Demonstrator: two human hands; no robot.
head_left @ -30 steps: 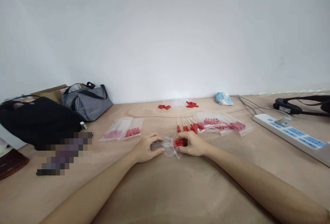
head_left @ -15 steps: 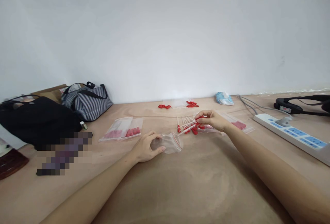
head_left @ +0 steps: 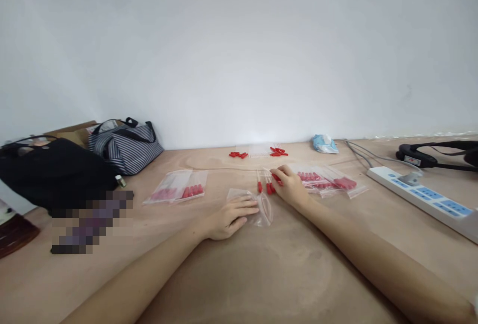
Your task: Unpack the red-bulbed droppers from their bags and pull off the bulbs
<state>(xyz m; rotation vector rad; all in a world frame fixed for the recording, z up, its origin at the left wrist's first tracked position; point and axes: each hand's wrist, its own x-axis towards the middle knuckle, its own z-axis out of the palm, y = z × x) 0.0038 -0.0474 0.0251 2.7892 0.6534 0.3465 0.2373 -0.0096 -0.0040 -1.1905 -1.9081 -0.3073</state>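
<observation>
My left hand [head_left: 229, 218] lies palm down on a clear zip bag [head_left: 265, 214], its fingers stretched out over the plastic. The mouth of that bag gapes a little toward the right. Just beyond it, my right hand [head_left: 290, 184] has its fingers closed on a red-ended white stick [head_left: 276, 177]. The thin white end points up and left from the fingertips. Beside these fingers several more red-ended sticks [head_left: 260, 186] lie on the table, partly covered by the right hand.
Filled zip bags lie at left [head_left: 192, 190] and right [head_left: 345, 182]. Loose red pieces [head_left: 239, 155] sit near the wall. A power strip [head_left: 421, 193], a tissue pack [head_left: 324, 144] and a black headset strap [head_left: 418, 155] are at right; a striped bag [head_left: 130, 149] and black bag [head_left: 59, 174] at left.
My right hand has come down and left from holding sticks raised beside the bag's mouth to the sticks on the table. My left hand has flattened onto the bag, which has shifted slightly right.
</observation>
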